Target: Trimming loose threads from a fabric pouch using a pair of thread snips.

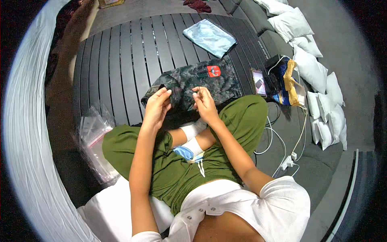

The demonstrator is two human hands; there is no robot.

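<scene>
A dark camouflage cloth garment (197,80) with a red patch (213,71) lies folded in front of me, partly over the slatted table's near edge. My left hand (157,108) is closed at the garment's left part, thumb and fingertips pinched on its dark fabric. Over the middle of the garment, my right hand (207,108) is closed too. Between its thumb and fingers shows a thin, small brownish thing, too small to name. Below the hands are my crossed legs in green trousers (242,129).
A light blue folded cloth packet (209,37) lies farther back on the black slatted table (117,76). At right are a lit phone (259,82), a blue-and-yellow bag (288,84), white cables with a power strip (287,163) and white cushions (310,68). Clear plastic bags (96,145) lie left.
</scene>
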